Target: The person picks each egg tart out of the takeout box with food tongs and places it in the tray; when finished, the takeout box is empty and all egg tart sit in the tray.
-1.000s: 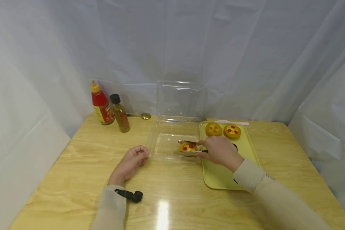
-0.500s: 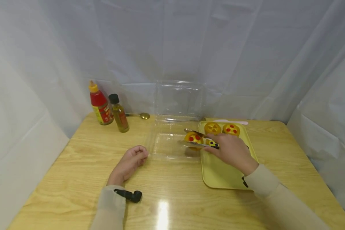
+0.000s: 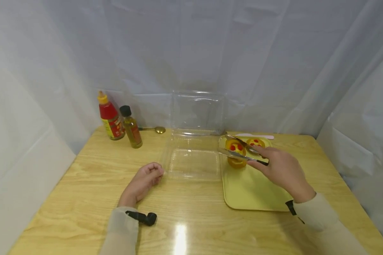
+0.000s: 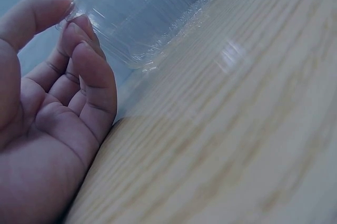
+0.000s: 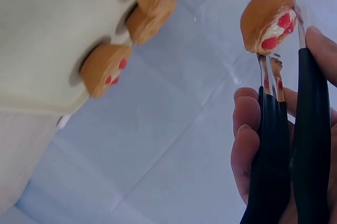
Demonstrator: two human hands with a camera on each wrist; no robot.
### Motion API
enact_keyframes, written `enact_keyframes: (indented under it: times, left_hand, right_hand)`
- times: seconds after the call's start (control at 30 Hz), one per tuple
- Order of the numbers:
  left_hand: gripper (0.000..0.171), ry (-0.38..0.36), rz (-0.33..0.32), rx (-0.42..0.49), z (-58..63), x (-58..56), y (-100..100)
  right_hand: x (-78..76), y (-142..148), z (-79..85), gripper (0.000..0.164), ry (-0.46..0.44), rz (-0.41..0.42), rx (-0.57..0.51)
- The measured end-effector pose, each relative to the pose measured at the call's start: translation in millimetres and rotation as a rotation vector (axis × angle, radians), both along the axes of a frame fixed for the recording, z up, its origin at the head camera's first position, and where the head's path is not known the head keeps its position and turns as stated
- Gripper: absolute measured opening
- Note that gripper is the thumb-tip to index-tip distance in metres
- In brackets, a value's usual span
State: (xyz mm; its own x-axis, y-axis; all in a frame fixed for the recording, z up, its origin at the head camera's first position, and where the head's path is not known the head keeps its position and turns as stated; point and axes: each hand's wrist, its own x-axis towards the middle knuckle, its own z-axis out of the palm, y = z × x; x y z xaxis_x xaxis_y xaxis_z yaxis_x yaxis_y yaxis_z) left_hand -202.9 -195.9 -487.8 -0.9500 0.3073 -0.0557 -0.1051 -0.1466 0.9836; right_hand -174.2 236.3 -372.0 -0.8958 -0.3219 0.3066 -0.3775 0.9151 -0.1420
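Observation:
My right hand (image 3: 282,171) grips black-handled tongs (image 5: 274,145). Between their metal tips is a small tart (image 5: 263,18) with red pieces on a pale filling, held up above the yellow tray (image 3: 252,194). In the head view this tart overlaps others on the tray. One tart (image 3: 237,163) shows just below it, and a red-dotted tart (image 3: 255,142) sits at the tray's back, partly behind the tongs. My left hand (image 3: 144,182) rests on the table, thumb and fingertips pinching the near left corner of an open clear plastic container (image 3: 194,175).
The container's lid (image 3: 198,112) stands raised at the back. A red sauce bottle (image 3: 110,120), a dark-capped bottle (image 3: 131,129) and a gold spoon (image 3: 159,130) are at the back left. A pale pink utensil (image 3: 265,136) lies behind the tray. A white curtain (image 3: 198,46) surrounds the table.
The tongs have lifted the red-topped tart out of the clear container and carried it right, over the tray. My right hand moved right with them; my left hand stayed at the container's corner.

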Motion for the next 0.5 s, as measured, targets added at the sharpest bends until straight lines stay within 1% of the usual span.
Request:
enact_keyframes:
  times: [0.17, 0.27, 0.5]
  left_hand:
    - [0.011, 0.002, -0.005, -0.001, -1.8, -1.1, -1.5]
    - [0.011, 0.006, -0.003, -0.001, -2.0, -2.1, -1.4]
    - [0.008, -0.004, 0.001, -0.007, -2.8, -2.9, -3.0]
  right_hand:
    - [7.3, 17.9, 0.8, 0.061, 0.067, -0.048, -0.028]
    - [9.5, 28.8, 0.2, 0.062, 0.084, -0.089, -0.060]
    - [12.8, 52.2, -14.2, 0.068, 0.019, -0.178, -0.103]
